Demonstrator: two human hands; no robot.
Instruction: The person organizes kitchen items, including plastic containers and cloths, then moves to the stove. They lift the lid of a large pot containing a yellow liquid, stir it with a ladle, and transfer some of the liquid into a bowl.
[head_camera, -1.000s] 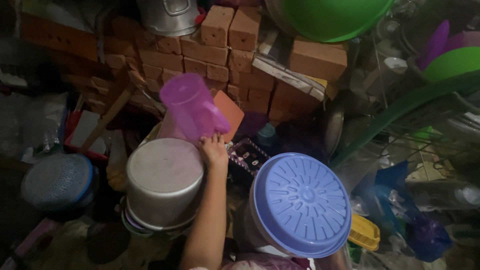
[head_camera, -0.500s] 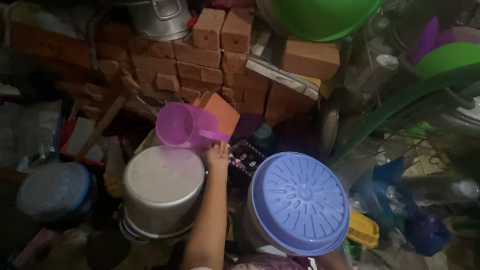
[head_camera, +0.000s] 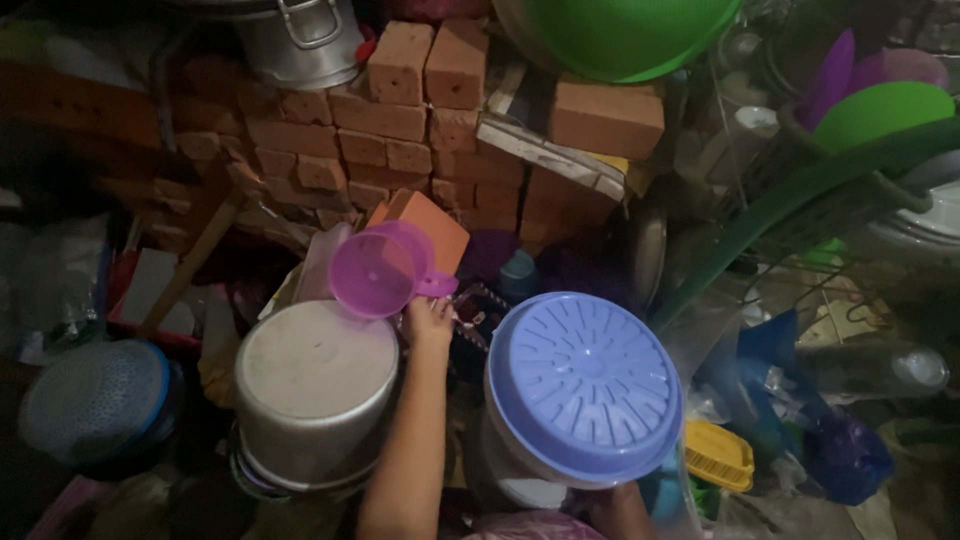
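Bricks (head_camera: 430, 110) are stacked in a rough wall at the back, with a metal pot (head_camera: 300, 40) perched on top and a green basin (head_camera: 620, 35) beside it. Down in front, the person's left hand (head_camera: 428, 322) is closed around the handle of a translucent purple plastic jug (head_camera: 380, 270), which is tipped with its open mouth facing up towards us, just above the far rim of an upturned steel pot (head_camera: 312, 390). An orange brick (head_camera: 425, 225) sits right behind the jug. The right hand (head_camera: 620, 505) is low at the edge and holds up a round blue slotted lid (head_camera: 585, 385); I cannot tell how its fingers are set. A yellow crate (head_camera: 718, 455) lies to the right.
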